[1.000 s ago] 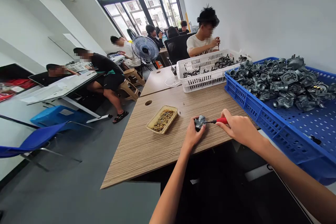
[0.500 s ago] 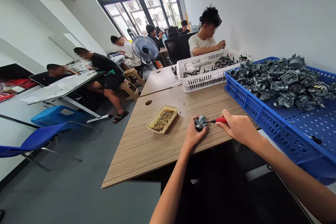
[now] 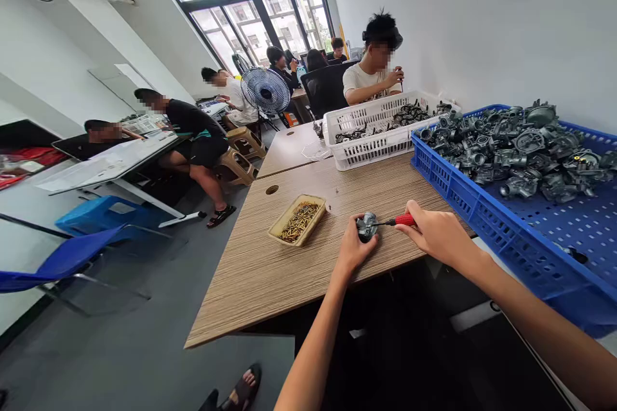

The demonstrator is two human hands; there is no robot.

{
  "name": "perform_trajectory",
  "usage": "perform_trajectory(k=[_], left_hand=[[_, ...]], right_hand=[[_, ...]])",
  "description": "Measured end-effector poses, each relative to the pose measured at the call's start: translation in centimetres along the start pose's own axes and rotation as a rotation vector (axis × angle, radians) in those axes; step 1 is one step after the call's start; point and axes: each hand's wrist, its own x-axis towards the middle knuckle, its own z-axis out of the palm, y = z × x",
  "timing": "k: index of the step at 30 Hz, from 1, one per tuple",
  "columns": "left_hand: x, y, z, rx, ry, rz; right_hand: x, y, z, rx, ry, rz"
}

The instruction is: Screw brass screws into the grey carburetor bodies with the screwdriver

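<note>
Near the front edge of the wooden table (image 3: 250, 276), my left hand (image 3: 354, 245) is closed around a small grey metal part (image 3: 367, 226). My right hand (image 3: 431, 231) grips the red handle of a screwdriver (image 3: 403, 219). The dark shaft points left and its tip meets the metal part; the exact contact spot is too small to make out. Left of my hands sits a cream tray (image 3: 315, 223) holding many brass-coloured screws (image 3: 297, 223). A couple of tiny pieces lie on the table just beyond the tray.
A blue crate (image 3: 486, 205) heaped with grey metal parts (image 3: 525, 141) stands at the right. Behind the table's middle is a white basket (image 3: 369, 157) with dark parts. Across it sits a person in a white shirt (image 3: 361, 80). A fan (image 3: 266, 90) stands farther back.
The person across the table has lowered their hands a little, and a thin tool shows there. A sandalled foot has come into view at the bottom. My hands hold nearly the same pose.
</note>
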Motion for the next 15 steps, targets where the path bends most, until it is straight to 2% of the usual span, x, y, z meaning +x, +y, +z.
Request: perform_trajectory(k=[7,15], left_hand=[[0.00,-0.02,-0.02,0.005,0.009,0.008],[0.00,-0.07,-0.04,0.006,0.008,0.031]], right_hand=[[-0.22,0.57,0.15,0.185,0.015,-0.124],[0.13,-0.14,0.22,-0.046,0.007,0.039]])
